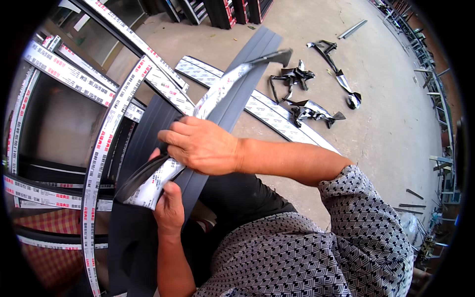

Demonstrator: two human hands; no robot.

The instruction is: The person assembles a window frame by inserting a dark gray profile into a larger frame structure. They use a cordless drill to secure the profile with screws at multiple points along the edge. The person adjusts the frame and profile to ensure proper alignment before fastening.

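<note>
A long dark grey grooved profile (247,74) slants from the lower left up to the far middle, in front of my body. A strip of white printed protective film (222,91), dark on its other side, stands loose from it and curls at both ends. My right hand (203,146) is closed around the bunched middle of this film, over the profile. Below it, my left hand (169,208) pinches the film's folded lower part (153,185) with the thumb in front; its other fingers are mostly hidden behind the film.
Frames wrapped in printed film (111,123) stand close on the left. Another film-covered profile (277,111) lies across behind the grey one. Crumpled film scraps (307,111) litter the concrete floor (386,138) at right. Stacked metal pieces (445,163) line the far right; dark bundles (217,12) stand at the back.
</note>
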